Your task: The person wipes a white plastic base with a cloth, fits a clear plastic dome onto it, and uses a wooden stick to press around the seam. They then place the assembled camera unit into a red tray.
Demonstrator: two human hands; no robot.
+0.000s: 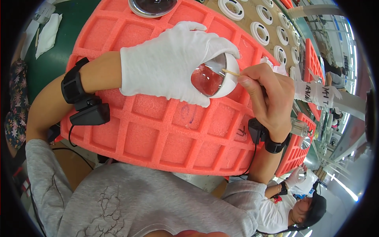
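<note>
My left hand (164,63), in a white glove, grips a clear dome cover (207,79) with a white ring (230,79) around its rim. The fingers wrap over the far and near sides of the dome, and reddish foam shows in its glossy surface. In my bare right hand (272,93), a thin cotton swab (232,72) is pinched between thumb and fingers. Its tip lies at the border of dome and ring; whether it touches I cannot tell. Both hands are above a red foam tray (161,125) with square pockets.
Another dome (153,7) rests on the tray's far edge. Several white rings (260,33) lie on cardboard at the far right. A white cloth (49,35) is on the green table (73,37). A glass bottle (299,127) stands right, beyond which a co-worker (276,211) sits.
</note>
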